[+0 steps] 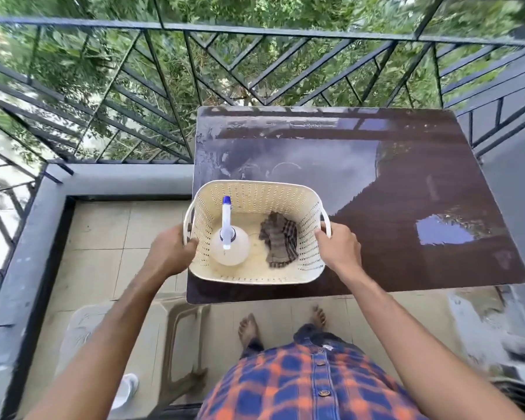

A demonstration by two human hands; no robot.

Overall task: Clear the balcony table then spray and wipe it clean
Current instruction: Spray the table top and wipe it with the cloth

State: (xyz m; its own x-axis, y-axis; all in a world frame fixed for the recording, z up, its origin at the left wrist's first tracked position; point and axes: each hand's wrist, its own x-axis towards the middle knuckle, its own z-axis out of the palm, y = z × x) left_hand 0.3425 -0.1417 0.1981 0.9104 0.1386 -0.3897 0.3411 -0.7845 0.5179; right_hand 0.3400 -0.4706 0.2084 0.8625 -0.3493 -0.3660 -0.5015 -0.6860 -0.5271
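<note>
A cream perforated basket (255,192) rests at the near left corner of the dark glossy balcony table (391,183). Inside it stand a clear spray bottle (229,247) with a blue and white nozzle on the left, and a crumpled dark checked cloth (279,241) on the right. My left hand (172,253) grips the basket's left handle. My right hand (338,247) grips its right handle. The tabletop shows smears and dusty marks beyond the basket.
A black metal railing (255,28) runs behind and beside the table, with trees beyond. A grey ledge (119,177) borders the tiled floor. A beige plastic chair (128,328) stands at the lower left, next to my bare feet.
</note>
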